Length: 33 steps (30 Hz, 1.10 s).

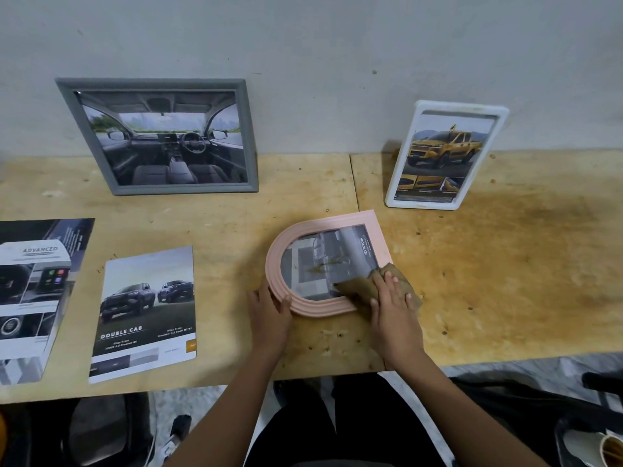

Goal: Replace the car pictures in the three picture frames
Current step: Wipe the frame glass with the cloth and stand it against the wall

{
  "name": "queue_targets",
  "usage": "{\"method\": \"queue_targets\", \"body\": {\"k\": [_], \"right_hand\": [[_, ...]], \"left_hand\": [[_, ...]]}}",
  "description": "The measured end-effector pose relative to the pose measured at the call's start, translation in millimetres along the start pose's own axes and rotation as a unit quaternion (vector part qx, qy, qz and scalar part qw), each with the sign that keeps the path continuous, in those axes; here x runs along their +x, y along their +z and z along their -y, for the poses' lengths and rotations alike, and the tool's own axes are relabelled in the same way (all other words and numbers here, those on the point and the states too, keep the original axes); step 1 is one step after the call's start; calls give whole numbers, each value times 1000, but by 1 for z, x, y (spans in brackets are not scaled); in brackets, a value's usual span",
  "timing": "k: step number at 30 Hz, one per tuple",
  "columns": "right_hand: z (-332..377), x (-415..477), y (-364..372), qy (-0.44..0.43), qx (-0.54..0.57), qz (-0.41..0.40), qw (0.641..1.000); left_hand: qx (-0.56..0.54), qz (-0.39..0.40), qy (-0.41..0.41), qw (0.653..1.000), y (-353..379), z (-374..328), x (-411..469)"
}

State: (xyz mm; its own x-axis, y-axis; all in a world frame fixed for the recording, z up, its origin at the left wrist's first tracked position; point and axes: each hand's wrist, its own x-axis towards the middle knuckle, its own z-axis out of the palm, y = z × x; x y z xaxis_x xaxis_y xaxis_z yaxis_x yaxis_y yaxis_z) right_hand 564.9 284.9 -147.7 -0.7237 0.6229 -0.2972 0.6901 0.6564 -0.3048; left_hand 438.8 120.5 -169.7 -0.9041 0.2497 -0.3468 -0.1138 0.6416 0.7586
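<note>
Pink frame (337,221), arch-shaped with a ribbed rim, lies flat and face up on the worktop (505,264), near the front edge and roughly at mid-width. Its curved end points toward the person's left and its square end toward the right. A grey car picture (323,251) with a printed Toyota mark is visible through its window, and a brownish smear shows near the centre of the window.

Left hand (269,311) grips the curved end of the pink frame, thumb on the top of the rim and fingers curled round the outer edge. Right hand (392,298) lies flat, fingers extended and slightly spread, pressing a brown cloth (360,286) onto the near right part of the frame. The cloth covers that corner of the window and rim.

Surrounding items:
- Grey frame (185,189), rear left, leaning on the wall (337,62), holding a car-interior picture
- White frame (424,204), rear right, upright against the wall, holding a yellow pickup picture
- Loose "DOUBLE CAB" sheet (148,315), flat on the worktop, just left of the left hand
- Loose "ADVANCED" sheet (33,291), flat at the far left edge

Both leaning frames stand well apart from the pink frame
</note>
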Motion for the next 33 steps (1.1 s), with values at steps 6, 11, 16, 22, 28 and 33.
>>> {"method": "queue_targets", "body": {"k": [6, 11, 16, 22, 28, 33], "right_hand": [[3, 19, -6, -15, 13, -6, 1000], [5, 41, -13, -42, 14, -8, 999], [3, 57, -18, -76, 4, -10, 997], [2, 74, -24, -100, -15, 11, 995], [4, 106, -35, -125, -23, 67, 990], [10, 132, -38, -158, -34, 86, 983]], "left_hand": [[2, 1, -1, 1000, 2, 2, 2], [0, -3, -2, 1000, 3, 4, 3], [-6, -10, -8, 1000, 6, 4, 4], [13, -23, -7, 1000, 7, 2, 4], [7, -25, -9, 1000, 6, 1, 2], [7, -28, -5, 1000, 6, -2, -1]]}}
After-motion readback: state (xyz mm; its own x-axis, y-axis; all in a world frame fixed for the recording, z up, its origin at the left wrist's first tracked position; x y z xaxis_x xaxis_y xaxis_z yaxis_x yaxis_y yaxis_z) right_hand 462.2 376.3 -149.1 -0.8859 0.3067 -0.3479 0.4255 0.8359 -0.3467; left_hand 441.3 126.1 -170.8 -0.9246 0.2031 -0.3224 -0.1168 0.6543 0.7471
